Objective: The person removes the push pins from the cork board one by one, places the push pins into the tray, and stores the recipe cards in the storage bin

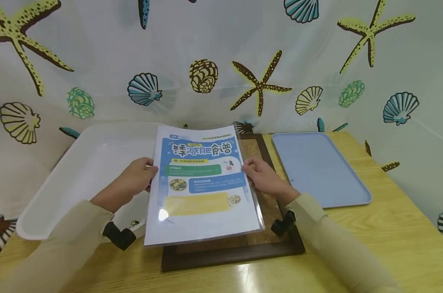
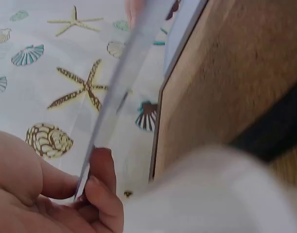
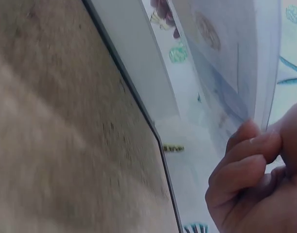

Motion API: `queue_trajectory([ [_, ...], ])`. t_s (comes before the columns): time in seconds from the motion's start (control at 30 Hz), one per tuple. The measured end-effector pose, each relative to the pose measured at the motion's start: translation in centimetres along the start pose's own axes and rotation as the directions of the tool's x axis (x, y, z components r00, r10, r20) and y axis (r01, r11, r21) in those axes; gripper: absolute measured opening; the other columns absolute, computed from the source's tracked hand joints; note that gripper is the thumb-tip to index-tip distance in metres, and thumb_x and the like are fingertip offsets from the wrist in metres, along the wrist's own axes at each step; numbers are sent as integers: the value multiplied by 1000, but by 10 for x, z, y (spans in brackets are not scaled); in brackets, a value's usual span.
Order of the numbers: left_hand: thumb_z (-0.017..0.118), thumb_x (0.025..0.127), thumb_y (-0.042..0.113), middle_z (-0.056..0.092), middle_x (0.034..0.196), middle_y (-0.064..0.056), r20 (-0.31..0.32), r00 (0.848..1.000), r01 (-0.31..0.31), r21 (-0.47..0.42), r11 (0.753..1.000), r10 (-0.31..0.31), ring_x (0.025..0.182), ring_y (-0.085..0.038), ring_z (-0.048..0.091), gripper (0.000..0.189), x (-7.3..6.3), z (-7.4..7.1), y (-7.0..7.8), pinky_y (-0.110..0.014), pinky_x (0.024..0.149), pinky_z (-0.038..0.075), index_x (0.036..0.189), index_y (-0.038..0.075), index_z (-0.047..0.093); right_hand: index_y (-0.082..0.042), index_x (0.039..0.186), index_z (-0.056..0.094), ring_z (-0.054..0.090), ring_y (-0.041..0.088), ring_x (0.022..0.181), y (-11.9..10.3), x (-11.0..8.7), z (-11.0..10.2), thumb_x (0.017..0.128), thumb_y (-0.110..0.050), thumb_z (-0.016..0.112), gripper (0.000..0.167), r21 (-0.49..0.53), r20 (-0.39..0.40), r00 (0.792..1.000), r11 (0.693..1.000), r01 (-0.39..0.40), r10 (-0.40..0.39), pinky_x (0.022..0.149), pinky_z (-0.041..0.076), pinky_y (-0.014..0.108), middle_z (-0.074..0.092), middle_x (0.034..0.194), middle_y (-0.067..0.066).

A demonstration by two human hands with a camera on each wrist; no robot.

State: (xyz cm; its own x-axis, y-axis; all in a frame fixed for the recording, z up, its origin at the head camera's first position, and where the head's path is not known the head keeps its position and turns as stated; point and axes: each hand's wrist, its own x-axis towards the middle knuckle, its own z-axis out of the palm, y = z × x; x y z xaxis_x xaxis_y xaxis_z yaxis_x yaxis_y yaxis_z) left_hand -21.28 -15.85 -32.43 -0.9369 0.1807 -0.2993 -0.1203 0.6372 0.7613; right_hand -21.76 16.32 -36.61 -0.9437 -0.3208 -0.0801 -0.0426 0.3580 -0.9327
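A laminated sheet printed in blue, green and yellow with Chinese text is held up over a dark-framed brown board, tilted with its printed face towards me. My left hand pinches its left edge between thumb and curled fingers; the left wrist view has the sheet nearly edge-on. At the opposite edge, my right hand grips the sheet at about the same height. In the right wrist view its fingers curl against the back of the sheet. Much of the board is hidden beneath the sheet.
To the left on the wooden table lies a large white tray, partly behind my left arm. A light blue tray lies right of the board. Behind everything hangs a white cloth printed with shells and starfish.
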Motion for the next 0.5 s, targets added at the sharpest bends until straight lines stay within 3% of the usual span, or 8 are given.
queue_trajectory([
  [0.2,28,106,21,57,117,-25,2,1000,2,55,998,-2,88,-21,60,48,1,-20,-20,-27,76,48,141,-11,27,1,114,41,27,9,40,-8,8,20,105,-16,33,20,65,39,999,998,7,-9,42,26,22,43,56,-1],
  [0.5,26,104,17,52,123,-30,-14,999,35,120,992,-34,98,-29,57,51,6,-43,-44,-26,77,49,144,-14,21,-2,122,44,36,12,48,-23,20,42,105,-19,35,25,78,68,997,996,-29,24,47,31,24,55,74,6],
])
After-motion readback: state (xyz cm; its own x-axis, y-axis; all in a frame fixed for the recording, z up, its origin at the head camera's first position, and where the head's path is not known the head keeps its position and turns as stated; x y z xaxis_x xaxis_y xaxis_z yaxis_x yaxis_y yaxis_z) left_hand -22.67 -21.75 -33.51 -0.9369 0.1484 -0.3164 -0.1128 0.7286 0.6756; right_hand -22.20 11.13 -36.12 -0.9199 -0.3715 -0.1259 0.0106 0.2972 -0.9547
